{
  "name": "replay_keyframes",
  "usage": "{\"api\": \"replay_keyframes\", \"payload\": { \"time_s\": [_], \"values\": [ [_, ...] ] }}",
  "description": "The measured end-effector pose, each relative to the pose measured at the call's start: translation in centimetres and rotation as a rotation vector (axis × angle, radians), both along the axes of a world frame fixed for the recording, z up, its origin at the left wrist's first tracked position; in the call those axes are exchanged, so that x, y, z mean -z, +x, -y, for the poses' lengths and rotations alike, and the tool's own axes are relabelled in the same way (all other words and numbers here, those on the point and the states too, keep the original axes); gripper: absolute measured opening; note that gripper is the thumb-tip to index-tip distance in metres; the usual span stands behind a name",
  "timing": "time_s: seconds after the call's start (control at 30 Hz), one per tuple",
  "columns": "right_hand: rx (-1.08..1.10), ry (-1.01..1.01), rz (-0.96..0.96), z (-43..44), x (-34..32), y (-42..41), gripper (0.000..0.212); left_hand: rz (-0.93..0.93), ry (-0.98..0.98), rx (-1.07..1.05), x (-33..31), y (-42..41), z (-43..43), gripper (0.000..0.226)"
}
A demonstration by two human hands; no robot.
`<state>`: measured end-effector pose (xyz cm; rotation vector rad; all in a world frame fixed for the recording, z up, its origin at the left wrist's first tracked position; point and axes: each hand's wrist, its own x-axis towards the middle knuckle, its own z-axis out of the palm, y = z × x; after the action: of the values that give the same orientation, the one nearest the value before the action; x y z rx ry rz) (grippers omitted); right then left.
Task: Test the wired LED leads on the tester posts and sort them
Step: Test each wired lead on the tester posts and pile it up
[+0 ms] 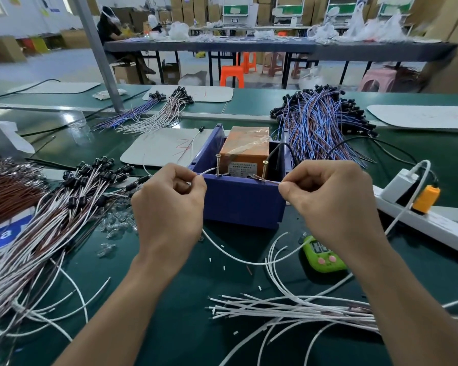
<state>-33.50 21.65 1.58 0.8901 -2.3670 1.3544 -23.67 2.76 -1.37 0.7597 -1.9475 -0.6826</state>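
left hand (167,207) pinches thin white lead (207,171) | right hand (331,204) pinches brown lead (268,181) | upright brass screw posts (218,165)

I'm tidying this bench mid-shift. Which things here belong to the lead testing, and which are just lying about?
In use: left hand pinching the white lead, right hand pinching the brown lead, screw posts, blue tester box, pile of leads.
Lying about: green timer, orange stool, white mat.
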Motion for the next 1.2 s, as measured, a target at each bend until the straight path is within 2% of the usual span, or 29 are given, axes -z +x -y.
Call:
{"api": "replay_keyframes", "payload": {
  "time_s": [0.73,1.2],
  "values": [
    [0.13,-0.01,-0.184,1.1,1.0,0.2,0.011,-0.034,0.023,0.011,-0.1,0.0,0.2,0.017],
    [0.152,0.018,-0.228,1.4,1.0,0.2,0.009,-0.037,0.005,0.011,0.1,-0.2,0.4,0.017]
  ]
}}
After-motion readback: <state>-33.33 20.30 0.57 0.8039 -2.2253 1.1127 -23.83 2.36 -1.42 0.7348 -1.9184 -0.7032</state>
